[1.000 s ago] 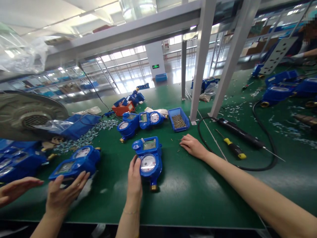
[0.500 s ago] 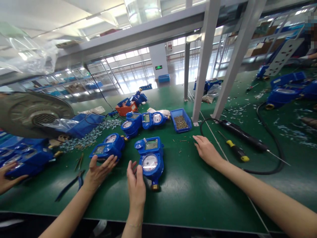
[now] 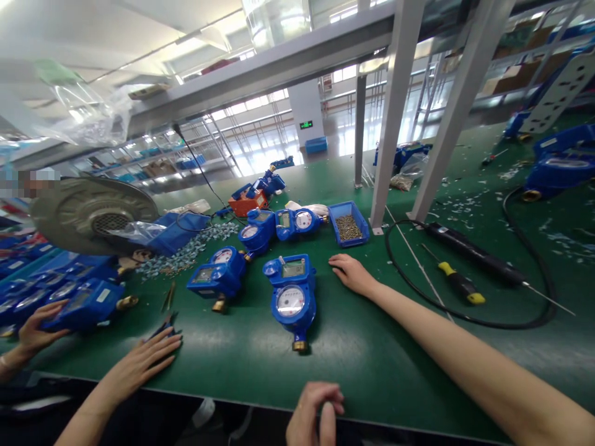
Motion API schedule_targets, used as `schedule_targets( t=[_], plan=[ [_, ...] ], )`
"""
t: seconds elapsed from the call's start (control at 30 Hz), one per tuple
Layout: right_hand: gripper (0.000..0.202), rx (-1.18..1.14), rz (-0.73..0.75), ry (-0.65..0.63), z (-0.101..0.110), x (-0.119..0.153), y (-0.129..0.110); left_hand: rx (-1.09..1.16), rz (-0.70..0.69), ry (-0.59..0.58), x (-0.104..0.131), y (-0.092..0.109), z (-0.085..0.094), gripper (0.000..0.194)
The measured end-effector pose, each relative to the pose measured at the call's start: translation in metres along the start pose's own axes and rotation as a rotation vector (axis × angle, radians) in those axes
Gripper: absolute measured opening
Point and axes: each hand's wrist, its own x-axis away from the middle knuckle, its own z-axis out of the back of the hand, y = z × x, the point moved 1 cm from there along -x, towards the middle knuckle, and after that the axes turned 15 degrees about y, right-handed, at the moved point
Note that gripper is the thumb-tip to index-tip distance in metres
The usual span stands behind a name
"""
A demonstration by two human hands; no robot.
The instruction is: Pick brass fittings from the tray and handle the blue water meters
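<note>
A blue water meter (image 3: pixel 290 300) with a white round dial, a small display and a brass end lies face up in front of me. Below it, at the table's front edge, is my left hand (image 3: pixel 313 414), apart from the meter. Its fingers curl loosely with the thumb apart, and I see nothing in it. My right hand (image 3: pixel 354 274) rests low on the table to the right of the meter, fingers stretched out. It covers part of the spot near the blue bin (image 3: pixel 348 224) of small screws; anything beneath its fingers is hidden.
More blue meters (image 3: pixel 217 272) stand left and behind. A co-worker's hand (image 3: pixel 144 359) lies over pliers; their other hand (image 3: pixel 39 331) touches a meter. To the right are a yellow-black screwdriver (image 3: pixel 460 284), a black corded tool (image 3: pixel 476 254) and metal posts (image 3: pixel 400 118).
My left hand has drawn back from the meter to the table edge. My right hand has moved left over the loose screws. The co-worker's hand has left a meter for the pliers.
</note>
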Motion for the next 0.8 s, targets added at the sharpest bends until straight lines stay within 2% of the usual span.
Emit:
schedule_targets(
  t=[0.03, 0.1, 0.2, 0.27, 0.37, 0.43, 0.5, 0.57, 0.63, 0.7, 0.73, 0.77, 0.8],
  plan=[
    [0.026, -0.024, 0.024, -0.012, 0.005, 0.004, -0.003, 0.005, 0.013, -0.005, 0.004, -0.001, 0.0, 0.04],
    [0.022, -0.054, 0.064, -0.036, 0.016, 0.014, -0.01, 0.042, 0.032, -0.019, 0.004, -0.011, 0.013, 0.036],
    [0.02, -0.051, 0.095, -0.067, 0.032, 0.032, -0.018, 0.226, 0.072, -0.143, -0.001, -0.034, 0.054, 0.037],
    [0.02, -0.016, 0.092, -0.072, 0.038, 0.038, -0.02, 0.34, 0.092, -0.212, -0.003, -0.05, 0.084, 0.052],
    [0.031, 0.079, 0.047, -0.049, 0.036, 0.035, -0.019, 0.458, 0.056, -0.214, 0.002, -0.069, 0.125, 0.072],
    [0.043, 0.147, 0.008, -0.037, 0.027, 0.025, -0.016, 0.493, -0.004, -0.184, 0.005, -0.078, 0.145, 0.069],
    [0.051, 0.198, -0.016, -0.044, 0.017, 0.012, -0.013, 0.486, -0.072, -0.13, 0.004, -0.079, 0.155, 0.057],
    [0.051, 0.23, -0.026, -0.063, 0.007, 0.001, -0.01, 0.552, -0.092, -0.137, 0.001, -0.065, 0.15, 0.046],
    [0.048, 0.255, -0.034, -0.076, 0.002, -0.007, -0.007, 0.723, -0.017, -0.274, 0.002, -0.036, 0.125, 0.032],
    [0.045, 0.278, -0.047, -0.068, 0.002, -0.008, -0.006, 0.867, 0.178, -0.473, 0.01, -0.002, 0.083, 0.017],
    [0.044, 0.288, -0.051, -0.059, 0.003, -0.005, -0.006, 0.884, 0.315, -0.525, 0.018, 0.012, 0.057, 0.015],
    [0.044, 0.295, -0.052, -0.049, 0.006, 0.0, -0.006, 0.862, 0.378, -0.547, 0.027, 0.023, 0.03, 0.027],
    [0.045, 0.3, -0.049, -0.04, 0.01, 0.006, -0.007, 0.855, 0.414, -0.55, 0.037, 0.028, 0.001, 0.046]
  ],
)
